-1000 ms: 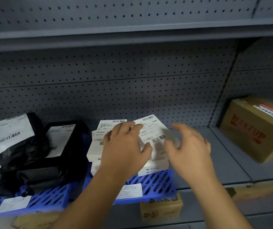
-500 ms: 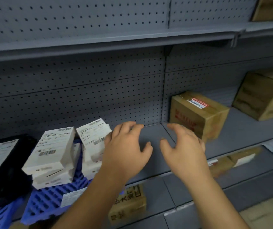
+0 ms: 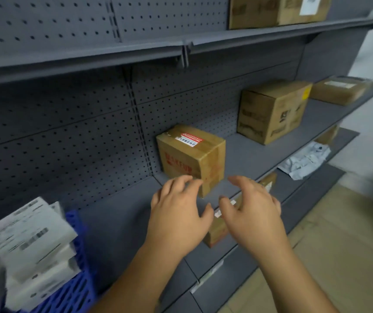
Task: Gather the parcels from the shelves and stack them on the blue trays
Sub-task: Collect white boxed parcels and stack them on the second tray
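A brown cardboard parcel with red print and a red-and-white label [image 3: 192, 154] stands on the grey middle shelf [image 3: 122, 218]. My left hand [image 3: 178, 213] and my right hand [image 3: 251, 211] hover just in front of it, fingers spread, holding nothing. The left fingertips are near the box's lower front corner. At the far left, white labelled parcels [image 3: 34, 242] lie stacked on a blue tray [image 3: 77, 288].
A bigger cardboard box [image 3: 271, 111] and a flat one [image 3: 341, 90] stand farther right on the same shelf. More boxes [image 3: 278, 10] sit on the top shelf. A grey bag [image 3: 305, 160] and small cartons [image 3: 217, 229] lie on the lower shelf. Tan floor at the right.
The view has swung right. The white stack on the blue tray slid to the far left, and both empty hands moved from it toward the red-printed box.
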{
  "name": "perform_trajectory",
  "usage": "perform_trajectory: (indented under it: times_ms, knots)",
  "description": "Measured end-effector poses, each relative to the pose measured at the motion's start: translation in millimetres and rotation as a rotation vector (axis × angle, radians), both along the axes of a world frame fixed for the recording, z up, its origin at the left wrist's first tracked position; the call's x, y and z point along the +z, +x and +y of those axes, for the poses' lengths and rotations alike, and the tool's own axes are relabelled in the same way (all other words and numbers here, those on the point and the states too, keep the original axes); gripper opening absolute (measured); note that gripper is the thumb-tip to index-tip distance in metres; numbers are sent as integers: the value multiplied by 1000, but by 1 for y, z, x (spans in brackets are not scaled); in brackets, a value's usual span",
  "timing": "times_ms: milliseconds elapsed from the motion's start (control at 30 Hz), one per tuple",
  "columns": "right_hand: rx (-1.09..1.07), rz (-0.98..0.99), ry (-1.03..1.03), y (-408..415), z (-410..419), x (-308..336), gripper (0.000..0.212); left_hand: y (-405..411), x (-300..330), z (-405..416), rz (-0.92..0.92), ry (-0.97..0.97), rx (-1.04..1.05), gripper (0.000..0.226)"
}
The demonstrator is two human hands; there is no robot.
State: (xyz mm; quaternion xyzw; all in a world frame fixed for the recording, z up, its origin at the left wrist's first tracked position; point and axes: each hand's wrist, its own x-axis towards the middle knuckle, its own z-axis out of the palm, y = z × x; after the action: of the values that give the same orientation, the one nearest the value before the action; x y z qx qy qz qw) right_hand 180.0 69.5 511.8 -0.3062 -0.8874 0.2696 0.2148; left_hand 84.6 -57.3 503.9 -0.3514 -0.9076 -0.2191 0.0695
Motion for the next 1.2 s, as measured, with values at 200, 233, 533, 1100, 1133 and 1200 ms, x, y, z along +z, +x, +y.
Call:
perform_trajectory:
  times_ms: [200, 233, 533, 1100, 1133, 1200]
  knots:
    - [-219, -31, 30, 21, 37, 7, 47, -4, -2, 63, -23, 29, -212, 56]
    - [-263, -38, 38, 26, 43, 8, 46, -3, -1, 74, -25, 36, -248, 57]
    - [-563, -75, 15, 71, 90, 1, 48, 20, -1, 162, -34, 25, -524, 53]
    - [-722, -49, -2, 185, 250, 2, 48, 127, -2, 347, -57, -27, -759, 55]
    - [-720, -51, -3, 190, 259, 2, 48, 132, -2, 356, -57, -30, -762, 55]
    - [-727, -51, -6, 201, 275, 2, 49, 142, -2, 373, -54, -35, -771, 55]
